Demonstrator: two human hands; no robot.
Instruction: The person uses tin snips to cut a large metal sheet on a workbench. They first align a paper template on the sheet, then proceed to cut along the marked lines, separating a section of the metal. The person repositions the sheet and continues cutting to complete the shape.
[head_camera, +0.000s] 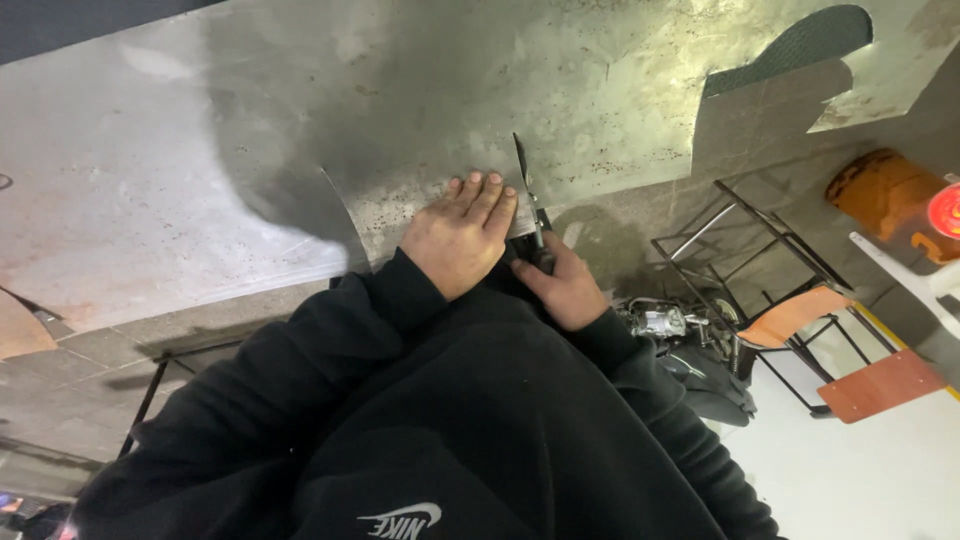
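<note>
A large grey metal sheet (300, 120) with rust specks spreads across the upper part of the head view. My left hand (462, 232) lies flat on its near edge, fingers together and pointing away from me. My right hand (565, 280) is closed around the handles of metal shears (528, 190). The shears' blades point upward, into the sheet's edge just right of my left fingertips. A curved cut line (340, 205) runs through the sheet to the left of my left hand. Black sleeves cover both my arms.
A black metal frame (745, 235) with an orange panel (790, 315) stands at the right. An orange cylinder (880, 190) lies beyond it. A power tool (665, 322) sits near my right elbow. The sheet's upper right has a cut-out (770, 100).
</note>
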